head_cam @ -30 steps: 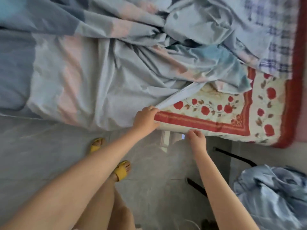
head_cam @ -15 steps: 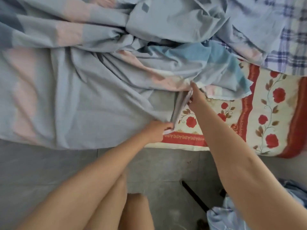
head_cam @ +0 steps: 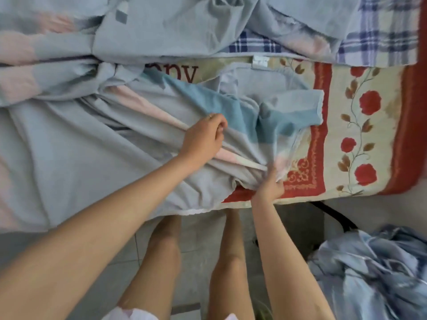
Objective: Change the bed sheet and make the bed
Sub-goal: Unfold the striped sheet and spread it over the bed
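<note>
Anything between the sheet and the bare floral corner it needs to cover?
Nothing visible. The left hand and right hand grip the sheet; the floral cover between its bunched edge and the near corner lies bare. A plaid blanket overlaps only the far edge.

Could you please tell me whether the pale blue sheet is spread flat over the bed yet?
No, bunched: the sheet lies in folds, gripped by the left hand and right hand, floral mattress corner bare.

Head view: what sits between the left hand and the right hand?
Only bunched folds of the pale grey, pink and blue bed sheet, running from the left hand to the right hand that grips them; head view.
</note>
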Tool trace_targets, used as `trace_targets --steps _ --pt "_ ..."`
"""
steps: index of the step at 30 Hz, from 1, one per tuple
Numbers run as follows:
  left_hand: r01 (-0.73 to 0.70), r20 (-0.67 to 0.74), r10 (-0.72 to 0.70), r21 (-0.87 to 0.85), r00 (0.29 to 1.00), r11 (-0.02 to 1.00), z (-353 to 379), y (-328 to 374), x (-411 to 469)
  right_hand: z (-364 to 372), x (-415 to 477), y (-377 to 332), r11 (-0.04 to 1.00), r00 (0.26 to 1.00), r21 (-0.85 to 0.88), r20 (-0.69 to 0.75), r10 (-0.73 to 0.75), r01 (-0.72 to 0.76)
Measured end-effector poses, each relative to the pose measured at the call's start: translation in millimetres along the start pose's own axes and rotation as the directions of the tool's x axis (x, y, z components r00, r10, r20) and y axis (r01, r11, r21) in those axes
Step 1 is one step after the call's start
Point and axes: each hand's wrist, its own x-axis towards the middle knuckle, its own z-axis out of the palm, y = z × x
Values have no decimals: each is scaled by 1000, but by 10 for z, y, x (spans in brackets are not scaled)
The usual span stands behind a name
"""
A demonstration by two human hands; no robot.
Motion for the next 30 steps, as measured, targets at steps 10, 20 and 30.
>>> trace_targets --steps 10,20,30 --pt "35 501 -274 435 821 900 832 442 277 -890 470 -551 996 933 -58 -351 -77 61" --pt "-173 791 -214 372 573 912 650 563 127 410 760 -1371 176 399 -362 761 -511 915" --pt "169 87 -259 555 962 815 245 330 683 674 1026 -1275 -319 415 -369 906 85 873"
